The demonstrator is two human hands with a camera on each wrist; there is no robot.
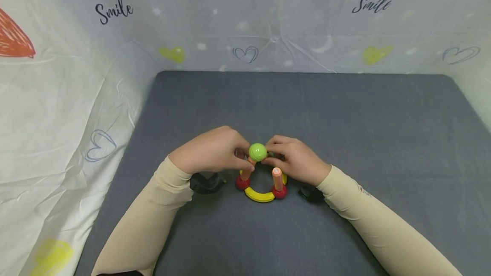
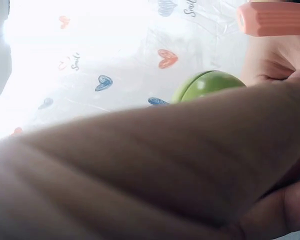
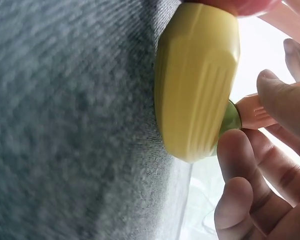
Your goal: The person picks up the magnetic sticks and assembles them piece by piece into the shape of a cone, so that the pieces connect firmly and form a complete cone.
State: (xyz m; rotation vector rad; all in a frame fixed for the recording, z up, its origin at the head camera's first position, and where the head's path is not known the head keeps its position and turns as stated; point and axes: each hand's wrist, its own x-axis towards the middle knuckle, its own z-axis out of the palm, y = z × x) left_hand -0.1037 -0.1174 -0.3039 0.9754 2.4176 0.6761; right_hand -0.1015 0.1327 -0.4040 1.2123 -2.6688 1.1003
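A small toy frame of curved yellow pieces [image 1: 259, 195] joined by red balls [image 1: 279, 191] lies on the grey table in the head view. One orange rod [image 1: 277, 178] stands upright at its front right. My left hand [image 1: 215, 150] pinches another orange rod at the left, near a light green ball [image 1: 257, 152] at its top. At the back right, my right hand [image 1: 299, 159] holds a third orange rod [image 3: 255, 111], which rises from a darker green ball [image 3: 231, 117] in the right wrist view. My hand hides most of the left wrist view.
The grey tabletop [image 1: 345, 118] extends around the toy on all sides. A white printed sheet [image 1: 268, 20] hangs behind the table and along its left side. Dark straps [image 1: 207, 183] show under my wrists.
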